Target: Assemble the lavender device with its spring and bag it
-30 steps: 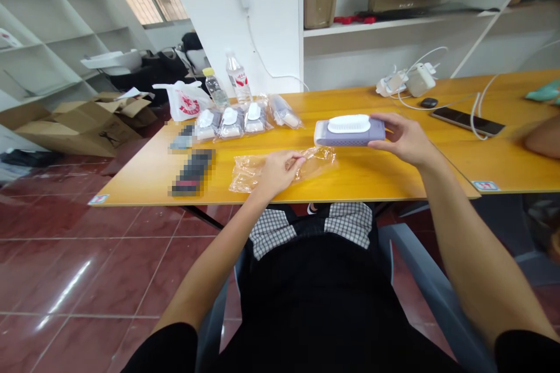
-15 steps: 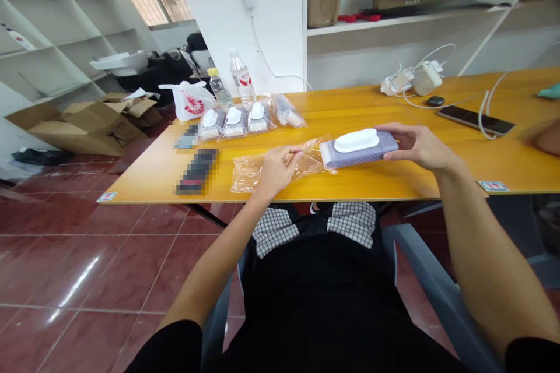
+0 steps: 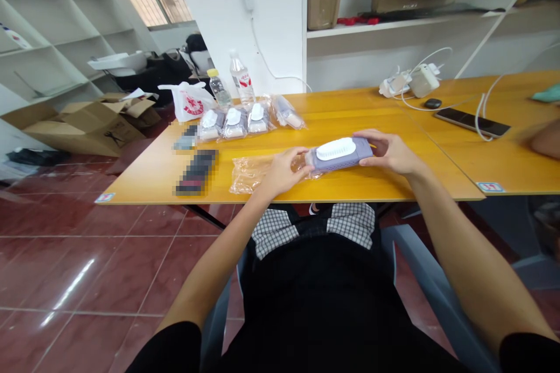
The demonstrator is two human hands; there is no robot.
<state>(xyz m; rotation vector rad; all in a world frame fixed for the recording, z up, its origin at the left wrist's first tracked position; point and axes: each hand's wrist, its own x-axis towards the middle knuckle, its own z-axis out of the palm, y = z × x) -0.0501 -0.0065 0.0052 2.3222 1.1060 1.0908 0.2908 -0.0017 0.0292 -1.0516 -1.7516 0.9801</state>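
My right hand (image 3: 391, 152) grips the right end of a purple-grey box-shaped item (image 3: 341, 156) with a white bristled brush piece (image 3: 336, 148) on top. The item is tilted slightly above the orange table. My left hand (image 3: 286, 172) is closed at the item's left end, thumb and fingers on either side of the mouth of a clear plastic bag (image 3: 249, 173). The rest of that bag lies flat to the left, partly under the hand. How far the item's left end sits inside the bag I cannot tell.
Several similar bagged items (image 3: 235, 123) stand in a row at the back, with another bagged one (image 3: 287, 112) beside them. Two bottles (image 3: 242, 78) and a white carrier bag (image 3: 192, 102) are behind. A phone (image 3: 472, 121), chargers (image 3: 424, 80) and cables lie right, near another person's arm (image 3: 546, 141).
My right hand has moved left, bringing the purple-grey item toward my left hand. My left hand has shifted slightly right and now reaches the item's left end at the bag's mouth.
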